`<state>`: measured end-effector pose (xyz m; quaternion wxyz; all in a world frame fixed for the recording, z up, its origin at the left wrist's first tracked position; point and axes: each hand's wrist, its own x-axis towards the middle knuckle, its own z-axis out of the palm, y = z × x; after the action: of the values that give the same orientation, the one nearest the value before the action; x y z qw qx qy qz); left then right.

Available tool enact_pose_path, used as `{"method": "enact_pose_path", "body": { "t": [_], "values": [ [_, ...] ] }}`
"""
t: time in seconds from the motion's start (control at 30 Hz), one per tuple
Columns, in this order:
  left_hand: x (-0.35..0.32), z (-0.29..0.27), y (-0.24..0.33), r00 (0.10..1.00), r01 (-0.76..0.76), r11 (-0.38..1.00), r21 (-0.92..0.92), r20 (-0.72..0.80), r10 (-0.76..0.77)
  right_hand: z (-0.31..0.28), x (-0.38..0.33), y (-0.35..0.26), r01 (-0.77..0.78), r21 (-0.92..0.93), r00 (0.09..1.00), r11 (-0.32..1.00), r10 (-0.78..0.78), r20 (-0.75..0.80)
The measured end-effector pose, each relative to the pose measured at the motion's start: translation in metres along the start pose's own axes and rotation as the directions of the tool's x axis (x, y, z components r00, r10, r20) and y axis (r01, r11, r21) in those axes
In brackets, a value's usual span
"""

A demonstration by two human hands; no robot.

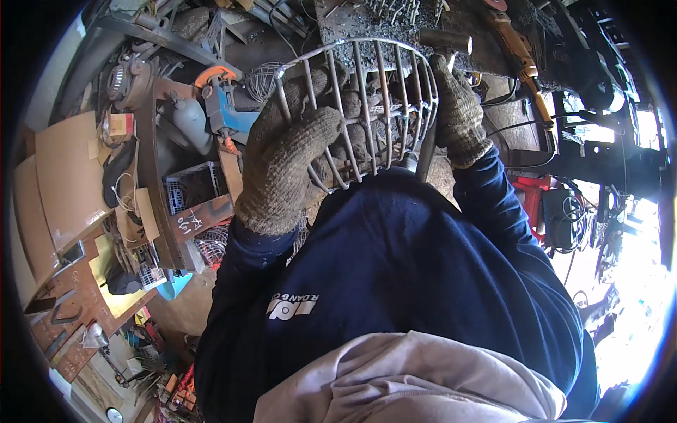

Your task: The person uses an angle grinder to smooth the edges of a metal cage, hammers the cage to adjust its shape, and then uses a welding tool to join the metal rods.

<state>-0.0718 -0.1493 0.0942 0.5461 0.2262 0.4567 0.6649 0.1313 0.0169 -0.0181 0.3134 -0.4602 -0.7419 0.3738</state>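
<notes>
Metal-bar basket [364,114] sits at the torso's 12 o'clock, bars roughly 12-to-6. Left hand [288,156] grips its 9 o'clock side; right hand [460,116], at 3, wraps a hammer [453,41].

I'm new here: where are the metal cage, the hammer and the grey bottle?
Metal cage [386,106]: head view, on a middle bar.
Hammer [446,41]: head view, on its dark head.
Grey bottle [189,121]: head view, on its body.

Left hand [285,158] partly hidden behind metal bars [405,111], pale cloth [409,384] cut off below
</notes>
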Motion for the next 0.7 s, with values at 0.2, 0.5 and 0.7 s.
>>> {"method": "enact_pose_path", "body": {
  "t": [0.2,0.5,0.7],
  "values": [
    [-0.004,-0.024,-0.022,0.985,-0.174,0.810,0.560,0.095,0.146,0.001,0.000,-0.009,-0.155,0.560,0.978,0.814,0.207,-0.031],
    [-0.005,-0.019,-0.019,0.866,-0.357,0.576,0.735,0.030,0.499,-0.020,-0.018,-0.057,0.008,0.486,0.998,0.874,-0.038,0.052],
    [0.022,-0.038,-0.017,0.848,-0.440,0.648,0.621,0.051,0.527,-0.009,-0.043,-0.121,0.166,0.539,0.928,0.826,-0.315,0.199]
  ]
}}
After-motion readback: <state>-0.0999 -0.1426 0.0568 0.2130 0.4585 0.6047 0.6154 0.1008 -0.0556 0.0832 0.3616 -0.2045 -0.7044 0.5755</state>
